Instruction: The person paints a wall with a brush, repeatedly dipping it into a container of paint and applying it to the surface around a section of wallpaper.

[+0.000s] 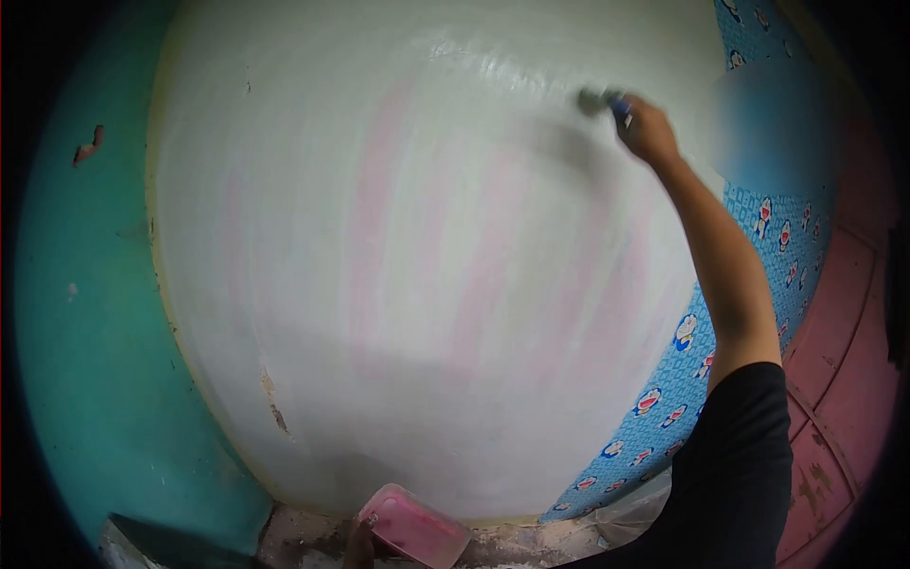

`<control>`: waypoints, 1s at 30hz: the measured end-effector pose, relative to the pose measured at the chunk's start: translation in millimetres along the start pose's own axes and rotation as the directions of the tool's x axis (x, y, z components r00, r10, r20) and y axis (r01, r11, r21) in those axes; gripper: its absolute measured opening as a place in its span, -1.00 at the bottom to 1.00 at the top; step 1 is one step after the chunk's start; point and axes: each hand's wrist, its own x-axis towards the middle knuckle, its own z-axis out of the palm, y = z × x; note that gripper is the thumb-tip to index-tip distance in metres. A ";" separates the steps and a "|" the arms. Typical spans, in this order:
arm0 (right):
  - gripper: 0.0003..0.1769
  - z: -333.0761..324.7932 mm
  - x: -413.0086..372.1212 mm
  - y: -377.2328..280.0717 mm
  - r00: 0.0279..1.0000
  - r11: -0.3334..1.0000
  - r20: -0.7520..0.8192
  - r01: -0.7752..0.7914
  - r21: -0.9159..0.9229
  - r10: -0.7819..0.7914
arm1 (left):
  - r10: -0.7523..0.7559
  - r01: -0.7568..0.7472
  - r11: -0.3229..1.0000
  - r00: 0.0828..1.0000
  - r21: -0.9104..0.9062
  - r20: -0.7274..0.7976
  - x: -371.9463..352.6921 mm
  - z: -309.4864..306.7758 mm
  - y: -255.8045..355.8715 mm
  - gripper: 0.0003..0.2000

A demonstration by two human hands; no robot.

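My right hand [649,130] is raised at the upper right, its fingers wrapped round the blue handle of a paintbrush [594,100]. The bristle end looks blurred and lies over the pale wall [303,237], where a wet-looking sheen shows further left. Pink vertical streaks run down the middle of this wall. Low at the bottom edge, my left hand [360,547], dark and partly cut off, grips the corner of a pink plastic tub [461,542]. Pinkish colour covers the tub's inside.
A green wall [95,313] with a chipped patch meets the pale wall at the left. Blue cartoon wallpaper [684,365] borders it on the right, beside a reddish panelled surface [839,379]. Clear plastic sheeting [633,512] lies low at the right, near the rough floor edge [303,536].
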 end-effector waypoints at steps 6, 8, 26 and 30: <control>-0.63 23.8 -168.6 -90.8 0.591 0.856 0.622 0.302 0.420 -0.514 | 0.017 -0.017 1.000 1.000 -0.018 0.001 1.5 -2.2 -1.3 -0.53; -0.69 13.7 -162.8 -98.3 0.662 0.857 0.622 0.059 0.512 -0.417 | 0.029 -0.029 0.999 1.000 -0.022 0.001 3.5 0.1 -0.1 -0.53; -0.69 43.8 -178.6 -68.4 0.496 0.677 0.464 0.475 0.563 -0.734 | 0.032 -0.032 0.999 0.999 -0.010 -0.011 33.0 90.4 -5.1 -0.53; -0.69 45.1 -117.1 -34.1 0.808 0.785 0.359 0.192 0.589 -0.467 | 0.097 -0.098 0.995 0.994 0.019 0.053 53.4 98.9 -14.2 -0.51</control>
